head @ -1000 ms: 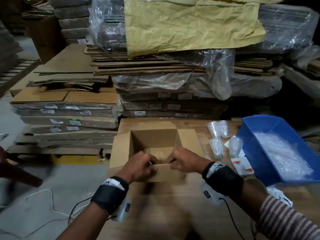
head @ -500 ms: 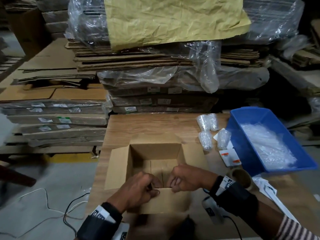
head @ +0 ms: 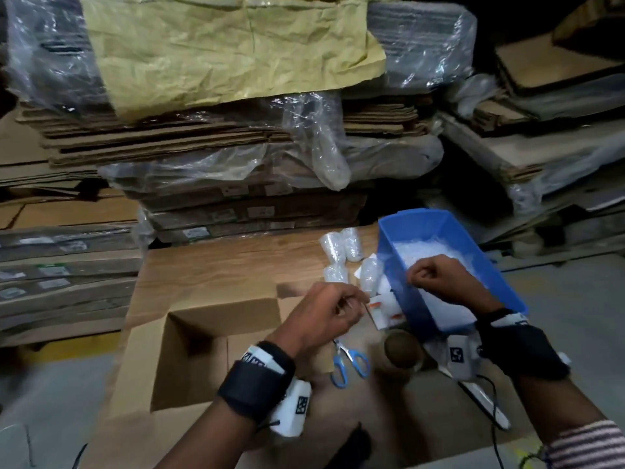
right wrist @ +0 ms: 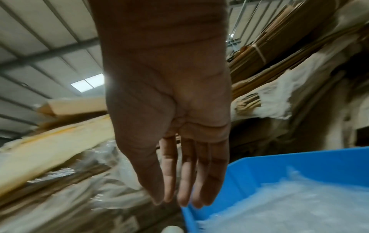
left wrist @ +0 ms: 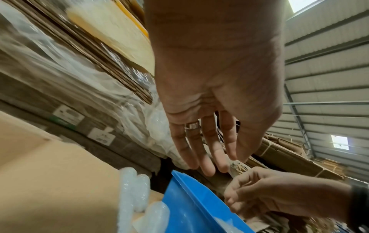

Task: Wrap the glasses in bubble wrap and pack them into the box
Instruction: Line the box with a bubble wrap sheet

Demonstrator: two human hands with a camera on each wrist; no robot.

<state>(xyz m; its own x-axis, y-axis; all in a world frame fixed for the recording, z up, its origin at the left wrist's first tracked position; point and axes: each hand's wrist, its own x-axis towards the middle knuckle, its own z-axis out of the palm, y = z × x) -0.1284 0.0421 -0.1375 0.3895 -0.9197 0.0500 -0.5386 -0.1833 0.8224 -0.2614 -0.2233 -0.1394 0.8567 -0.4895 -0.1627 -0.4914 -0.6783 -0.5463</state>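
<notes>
The open cardboard box [head: 220, 319] stands at the table's near left, and what shows of its inside is bare. Several bubble-wrapped glasses [head: 341, 252] lie beyond it, beside the blue bin [head: 416, 220] of bubble wrap [head: 429, 248]. My left hand [head: 355, 299] hovers past the box's right flap, its thumb and fingers meeting at the tips. My right hand [head: 414, 277] is curled over the bin's near-left wall. In the left wrist view a small pale scrap [left wrist: 236, 167], perhaps tape, sits pinched between the left hand [left wrist: 233, 157] and the right hand [left wrist: 259, 193].
Blue-handled scissors [head: 350, 363] and a brown tape roll [head: 402, 350] lie on the table below my hands. White cards with orange marks [head: 385, 306] sit against the bin. Stacks of flat cardboard under plastic sheeting [head: 236, 157] rise behind the table. The floor drops away at the left.
Both hands have come out of the box and moved right and away from me, toward the blue bin. My head has turned right and down, so the scissors now show.
</notes>
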